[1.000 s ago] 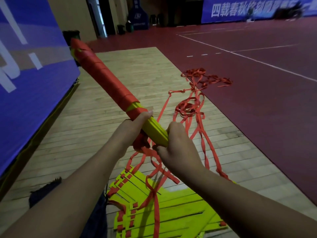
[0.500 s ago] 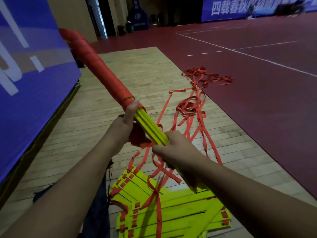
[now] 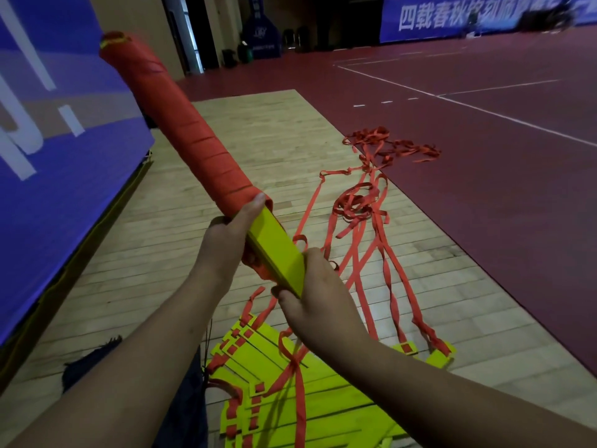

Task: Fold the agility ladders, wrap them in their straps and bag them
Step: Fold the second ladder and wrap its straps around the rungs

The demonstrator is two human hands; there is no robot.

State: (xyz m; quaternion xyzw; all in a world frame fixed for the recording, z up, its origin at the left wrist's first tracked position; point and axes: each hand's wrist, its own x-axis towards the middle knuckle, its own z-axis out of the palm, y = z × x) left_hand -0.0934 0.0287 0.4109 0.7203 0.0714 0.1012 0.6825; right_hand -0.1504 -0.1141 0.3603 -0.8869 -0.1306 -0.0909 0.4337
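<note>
I hold a bundle of stacked yellow ladder rungs (image 3: pixel 274 250) up in front of me, slanting up to the left. Red strap is wound tightly around most of its length (image 3: pixel 181 130); the near end is bare yellow. My left hand (image 3: pixel 226 244) grips the bundle where the wrapping ends, thumb on the strap's edge. My right hand (image 3: pixel 316 286) holds the bare near end. Loose red straps (image 3: pixel 365 202) trail from the bundle across the floor. A second ladder's yellow rungs (image 3: pixel 290 383) lie fanned out below my arms.
A dark bag (image 3: pixel 181 399) lies on the wooden floor (image 3: pixel 258 140) under my left forearm. A blue banner wall (image 3: pixel 48 140) stands close on the left. Red court flooring (image 3: pixel 500 173) stretches to the right, with a tangle of strap on its edge.
The bundle has turned about its length, now showing a flat yellow face, and its far end has swung. The red wrapping reaches my left thumb. My right hand has shifted its grip on the near end.
</note>
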